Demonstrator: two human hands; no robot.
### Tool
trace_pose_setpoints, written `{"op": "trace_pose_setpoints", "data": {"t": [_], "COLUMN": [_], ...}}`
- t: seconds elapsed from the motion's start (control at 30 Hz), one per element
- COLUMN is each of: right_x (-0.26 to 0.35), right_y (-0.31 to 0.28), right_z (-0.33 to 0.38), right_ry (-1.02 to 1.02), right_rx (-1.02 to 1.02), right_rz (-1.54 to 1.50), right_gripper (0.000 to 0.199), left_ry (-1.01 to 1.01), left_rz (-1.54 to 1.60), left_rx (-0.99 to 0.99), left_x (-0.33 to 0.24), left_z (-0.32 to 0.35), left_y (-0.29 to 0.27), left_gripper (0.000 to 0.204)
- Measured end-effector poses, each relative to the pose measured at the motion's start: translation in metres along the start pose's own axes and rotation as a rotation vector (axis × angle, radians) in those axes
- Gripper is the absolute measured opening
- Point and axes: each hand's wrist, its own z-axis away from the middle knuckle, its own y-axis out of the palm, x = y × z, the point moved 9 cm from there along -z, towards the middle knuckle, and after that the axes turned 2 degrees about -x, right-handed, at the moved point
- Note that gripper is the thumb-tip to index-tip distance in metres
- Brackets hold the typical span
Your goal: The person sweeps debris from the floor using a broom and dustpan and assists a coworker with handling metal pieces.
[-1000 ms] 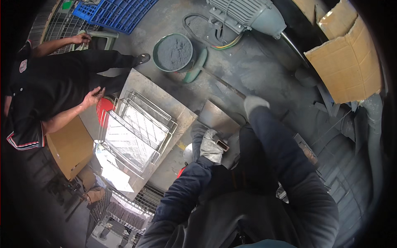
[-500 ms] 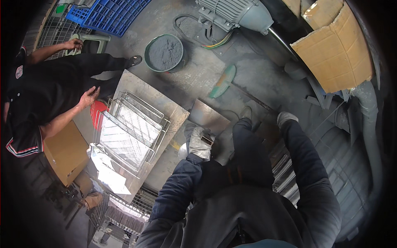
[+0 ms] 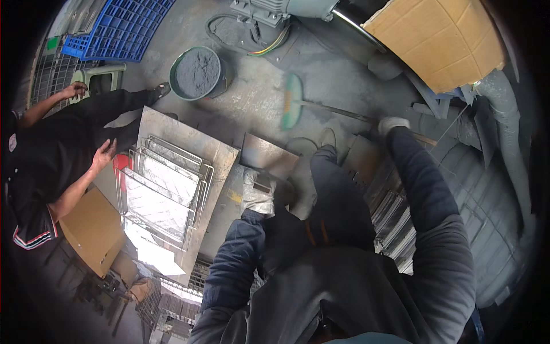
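Note:
My gloved right hand [image 3: 394, 124] is closed round the long handle of a broom [image 3: 332, 109]. Its green broom head [image 3: 292, 102] rests on the dusty floor ahead of me. In my gloved left hand [image 3: 256, 198] is the tube-like handle of a metal dustpan [image 3: 268, 155], the hollow end of the tube showing above the fist. The dustpan's flat plate lies low, beside the bench corner and a short way nearer to me than the bristles.
Left of me a bench [image 3: 220, 155] bears wire racks [image 3: 166, 183]. Farther off stand a bucket of grey powder [image 3: 197, 71], a motor [image 3: 263, 7] and blue crates [image 3: 123, 28]. A co-worker [image 3: 51, 143] sits at left. Cardboard [image 3: 438, 43] and a thick pipe [image 3: 504, 114] are at right.
The whole view has shifted, so most things appear farther left. The broom head has swung more upright in the picture and moved slightly away from the dustpan. Both hands keep their hold.

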Motion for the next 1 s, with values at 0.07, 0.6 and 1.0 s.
{"op": "trace_pose_setpoints", "data": {"t": [0.07, 0.6, 1.0], "right_x": [-0.064, -0.087, -0.085], "right_y": [0.012, -0.029, 0.028], "right_z": [-0.011, -0.042, -0.005], "right_ry": [0.095, 0.035, 0.108], "right_rx": [0.009, -0.269, -0.1], "right_rz": [0.06, 0.178, -0.138], "right_gripper": [0.038, 0.034, 0.033], "left_ry": [-0.001, -0.165, -0.305], "left_rz": [0.121, 0.519, 0.64], "left_rx": [-0.054, -0.121, -0.043], "left_x": [-0.017, -0.047, -0.036], "left_z": [-0.009, -0.046, -0.06], "left_y": [-0.022, -0.062, -0.043], "left_gripper": [0.02, 0.033, 0.026]}}
